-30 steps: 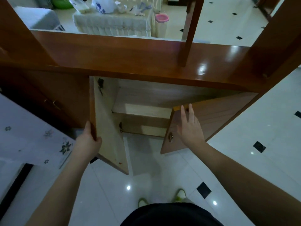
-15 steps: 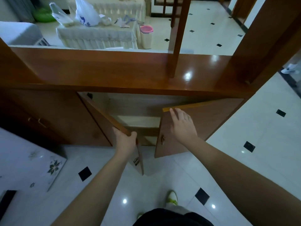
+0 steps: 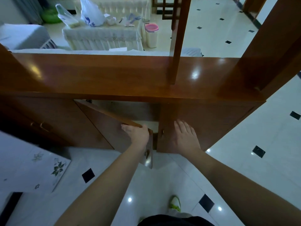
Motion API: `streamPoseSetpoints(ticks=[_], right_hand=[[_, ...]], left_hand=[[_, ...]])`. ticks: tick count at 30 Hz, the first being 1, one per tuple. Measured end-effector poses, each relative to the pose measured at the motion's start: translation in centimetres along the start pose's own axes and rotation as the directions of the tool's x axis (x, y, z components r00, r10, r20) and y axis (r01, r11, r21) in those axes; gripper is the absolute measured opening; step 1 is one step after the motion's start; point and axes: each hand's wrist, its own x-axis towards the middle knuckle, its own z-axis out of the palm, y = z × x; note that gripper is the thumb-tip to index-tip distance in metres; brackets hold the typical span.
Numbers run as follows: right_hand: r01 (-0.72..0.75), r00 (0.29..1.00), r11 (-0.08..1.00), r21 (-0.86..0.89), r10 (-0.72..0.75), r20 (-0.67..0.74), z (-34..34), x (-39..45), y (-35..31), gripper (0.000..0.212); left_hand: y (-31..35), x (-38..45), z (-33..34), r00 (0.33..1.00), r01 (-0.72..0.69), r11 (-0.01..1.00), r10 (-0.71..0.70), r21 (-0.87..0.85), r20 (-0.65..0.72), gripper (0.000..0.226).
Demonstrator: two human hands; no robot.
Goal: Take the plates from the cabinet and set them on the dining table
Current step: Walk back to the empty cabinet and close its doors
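Note:
A low brown wooden cabinet [image 3: 114, 75] runs across the view under a glossy top. Its left door [image 3: 107, 128] stands partly ajar, and my left hand [image 3: 138, 134] grips that door's top edge near its free corner. The right door [image 3: 211, 124] lies nearly flush with the cabinet front, with my right hand [image 3: 184, 136] pressed flat against it, fingers spread. Only a narrow dark gap shows between the two doors. No plates are visible.
A table corner with a floral white cloth [image 3: 32, 163] sits at the left. Wooden posts [image 3: 177, 39] rise from the cabinet top. Beyond stand a covered table with bags [image 3: 101, 33] and a pink-lidded bin [image 3: 151, 35]. The floor is glossy white tile.
Both doors have swung inward from wide open. The right door is now almost flush under my flat right hand, and my left hand has brought the left door most of the way in.

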Motion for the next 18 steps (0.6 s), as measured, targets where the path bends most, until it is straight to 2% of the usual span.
streamPoseSetpoints(ticks=[6, 11, 14, 18], right_hand=[[-0.019, 0.999, 0.994, 0.105, 0.021, -0.024, -0.6, 1.7, 0.5, 0.066], [-0.012, 1.000, 0.988, 0.153, 0.016, -0.027, -0.6, 1.7, 0.8, 0.067], [-0.036, 0.999, 0.983, 0.180, 0.035, 0.009, -0.5, 1.4, 1.4, 0.068], [-0.071, 0.995, 0.961, 0.267, 0.051, 0.082, -1.5, 1.1, 2.1, 0.066]], left_hand=[[2.3, 1.7, 1.9, 1.000, 0.017, 0.999, -0.016, -0.047, 0.020, 0.100], [3.2, 2.7, 3.1, 0.998, -0.025, 0.994, 0.018, 0.107, 0.067, 0.071], [2.9, 3.1, 3.0, 0.989, -0.049, 0.990, 0.029, 0.135, 0.146, 0.067], [2.7, 2.7, 1.7, 0.979, -0.043, 0.957, -0.017, 0.285, 0.204, 0.060]])
